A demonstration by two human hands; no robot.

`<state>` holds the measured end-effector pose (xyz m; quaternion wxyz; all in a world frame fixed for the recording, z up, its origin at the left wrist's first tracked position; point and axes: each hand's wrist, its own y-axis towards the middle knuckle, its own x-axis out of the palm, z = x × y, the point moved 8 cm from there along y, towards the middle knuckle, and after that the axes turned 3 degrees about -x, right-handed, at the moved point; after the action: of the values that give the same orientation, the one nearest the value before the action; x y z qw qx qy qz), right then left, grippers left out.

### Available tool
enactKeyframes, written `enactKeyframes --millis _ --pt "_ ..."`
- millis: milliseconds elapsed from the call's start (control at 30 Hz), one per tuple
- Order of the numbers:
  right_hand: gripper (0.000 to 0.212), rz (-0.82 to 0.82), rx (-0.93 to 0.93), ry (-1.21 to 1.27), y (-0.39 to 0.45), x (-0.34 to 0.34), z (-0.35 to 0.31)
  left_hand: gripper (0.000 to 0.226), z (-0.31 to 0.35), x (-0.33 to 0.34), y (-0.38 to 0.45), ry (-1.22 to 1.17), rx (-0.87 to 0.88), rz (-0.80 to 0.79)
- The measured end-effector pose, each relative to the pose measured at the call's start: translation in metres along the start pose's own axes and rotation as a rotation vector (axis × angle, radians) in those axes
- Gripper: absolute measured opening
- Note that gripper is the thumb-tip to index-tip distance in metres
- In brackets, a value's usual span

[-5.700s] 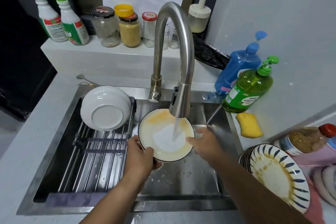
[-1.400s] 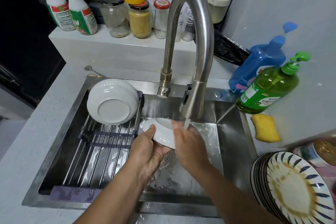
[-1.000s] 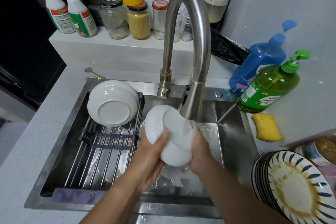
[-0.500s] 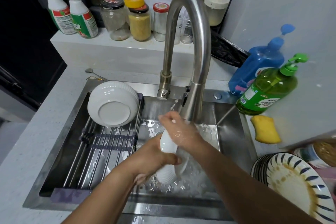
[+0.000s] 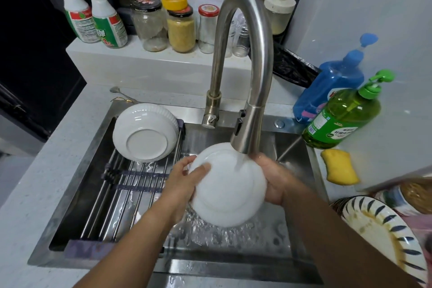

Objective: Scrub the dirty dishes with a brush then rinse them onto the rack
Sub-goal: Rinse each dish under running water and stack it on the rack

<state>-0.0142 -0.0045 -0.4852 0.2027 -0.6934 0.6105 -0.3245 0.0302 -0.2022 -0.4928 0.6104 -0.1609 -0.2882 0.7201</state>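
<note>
White plate (image 5: 228, 184), underside up under the faucet (image 5: 245, 134) stream, clasped by left hand (image 5: 184, 179) and apparently right hand (image 5: 272, 179); rack (image 5: 131, 184) lies at nine o'clock, nearer the left.

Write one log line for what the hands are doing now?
step: rinsing | left hand + right hand: hold white bowl | faucet: running | rack: one bowl

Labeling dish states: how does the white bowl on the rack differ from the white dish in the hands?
The bowl on the rack rests upside down, untouched, away from the water; the held dish is gripped by the left hand and right hand under the faucet stream. The bowl's wall is ribbed; the dish's visible surface looks smooth. Both are white and look clean.
</note>
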Motion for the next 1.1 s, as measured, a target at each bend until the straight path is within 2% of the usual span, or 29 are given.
enactKeyframes --millis 67,100,167,233,400,533,633,700,767,833,900,967,1033,1100 --pt "0.081 0.108 -0.025 0.072 0.004 -0.002 0.015 0.053 0.009 0.015 0.000 0.408 0.214 0.162" --pt "0.080 0.174 -0.061 0.080 0.001 -0.003 0.019 0.057 0.011 0.034 -0.003 0.594 0.328 0.162" --pt "0.061 0.259 -0.113 0.098 -0.008 -0.004 0.025 0.060 0.005 0.072 -0.011 0.805 0.438 0.063" --pt "0.046 0.306 -0.108 0.165 -0.013 -0.005 0.034 0.063 0.000 0.091 -0.013 0.861 0.459 -0.020" --pt "0.040 0.495 -0.074 0.272 -0.028 -0.023 0.035 0.083 0.002 0.097 -0.012 1.001 0.500 -0.130" --pt "0.052 0.585 -0.056 0.355 -0.029 -0.034 0.028 0.078 -0.003 0.079 -0.029 1.170 0.535 -0.152" --pt "0.049 0.596 -0.098 0.308 -0.027 -0.037 0.020 0.078 -0.017 0.057 -0.020 1.079 0.396 -0.164" --pt "0.042 0.575 -0.132 0.263 -0.028 -0.034 0.014 0.084 -0.022 0.056 -0.010 0.834 0.321 -0.169" --pt "0.038 0.521 -0.182 0.234 -0.033 -0.022 0.008 0.090 -0.022 0.050 0.002 0.546 0.200 -0.095" --pt "0.040 0.468 -0.229 0.175 -0.035 -0.013 0.004 0.084 -0.013 0.044 0.008 0.411 0.146 0.006" --pt "0.043 0.406 -0.252 0.072 -0.037 -0.004 0.002 0.080 0.008 0.040 0.010 0.457 0.201 0.095" --pt "0.040 0.343 -0.281 -0.003 -0.038 0.005 0.003 0.074 0.029 0.043 0.011 0.522 0.281 0.096" --pt "0.043 0.304 -0.324 -0.095 -0.041 0.012 0.004 0.048 0.046 0.051 0.010 0.573 0.319 0.069" --pt "0.041 0.312 -0.349 -0.093 -0.045 0.014 0.004 0.036 0.055 0.058 0.011 0.615 0.322 0.040"
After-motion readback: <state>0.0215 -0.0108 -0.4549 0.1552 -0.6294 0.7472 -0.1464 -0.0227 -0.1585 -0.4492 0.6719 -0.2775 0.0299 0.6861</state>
